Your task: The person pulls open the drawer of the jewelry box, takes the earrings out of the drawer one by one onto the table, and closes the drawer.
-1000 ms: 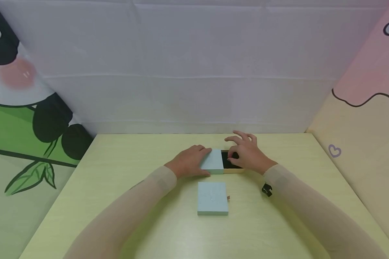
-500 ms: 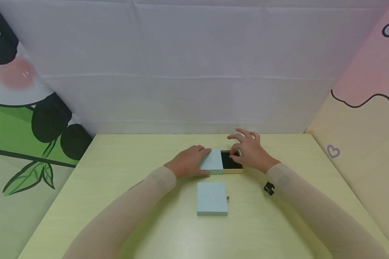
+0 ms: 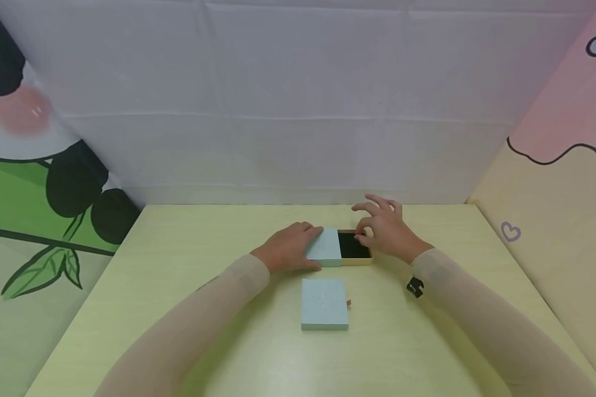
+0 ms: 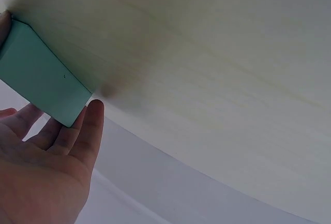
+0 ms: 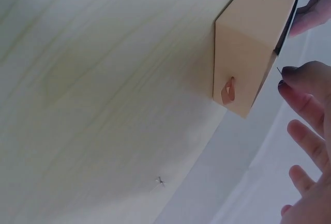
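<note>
A pale blue drawer box [image 3: 324, 247] lies on the table, its drawer [image 3: 355, 261] slid out to the right and showing a black inside. My left hand [image 3: 290, 248] grips the blue sleeve of this box from its left side, with the thumb at the near side. Over the drawer's right end, my right hand [image 3: 389, 231] pinches something tiny between thumb and index finger, the other fingers spread. In the right wrist view, a thin wire-like piece [image 5: 279, 71] pokes from that pinch; its kind is unclear. Nearer the person lies a second pale blue box [image 3: 325, 304], closed.
A small silvery star-shaped item [image 5: 160, 181] lies on the table, seen in the right wrist view. The drawer has a brownish pull loop [image 5: 228, 90]. Behind the table [image 3: 218, 342] hangs a white cloth [image 3: 298, 110], with printed panels at both sides.
My right hand has drawn a little to the right and away from the person, uncovering more of the black drawer inside. The left hand stays on the box.
</note>
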The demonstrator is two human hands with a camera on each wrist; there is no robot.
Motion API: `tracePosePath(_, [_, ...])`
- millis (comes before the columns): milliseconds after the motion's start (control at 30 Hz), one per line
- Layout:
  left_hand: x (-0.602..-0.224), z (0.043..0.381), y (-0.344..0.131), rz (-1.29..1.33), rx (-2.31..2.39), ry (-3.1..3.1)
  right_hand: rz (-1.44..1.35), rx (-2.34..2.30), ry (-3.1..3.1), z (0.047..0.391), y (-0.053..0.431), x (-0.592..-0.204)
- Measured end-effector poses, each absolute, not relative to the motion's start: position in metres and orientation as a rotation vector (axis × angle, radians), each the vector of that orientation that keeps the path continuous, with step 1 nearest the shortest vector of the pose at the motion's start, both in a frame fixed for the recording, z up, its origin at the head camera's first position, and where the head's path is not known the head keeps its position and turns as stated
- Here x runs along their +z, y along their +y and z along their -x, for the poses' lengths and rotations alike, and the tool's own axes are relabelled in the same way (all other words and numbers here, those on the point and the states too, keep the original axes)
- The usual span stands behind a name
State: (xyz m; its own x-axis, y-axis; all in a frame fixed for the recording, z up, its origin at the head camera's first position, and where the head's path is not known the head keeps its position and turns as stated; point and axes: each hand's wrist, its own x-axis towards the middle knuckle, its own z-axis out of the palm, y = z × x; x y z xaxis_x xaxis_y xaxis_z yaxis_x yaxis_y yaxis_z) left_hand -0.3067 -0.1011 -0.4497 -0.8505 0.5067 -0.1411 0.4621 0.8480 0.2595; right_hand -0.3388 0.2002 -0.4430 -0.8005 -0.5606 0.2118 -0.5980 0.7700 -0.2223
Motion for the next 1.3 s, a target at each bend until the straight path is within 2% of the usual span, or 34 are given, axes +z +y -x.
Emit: tracePosePath(1300, [-0.449,0.305,-0.100,-0.736,0.297,2.822,-0.859,0.413,-2.864,0.336,0.234,-0.438])
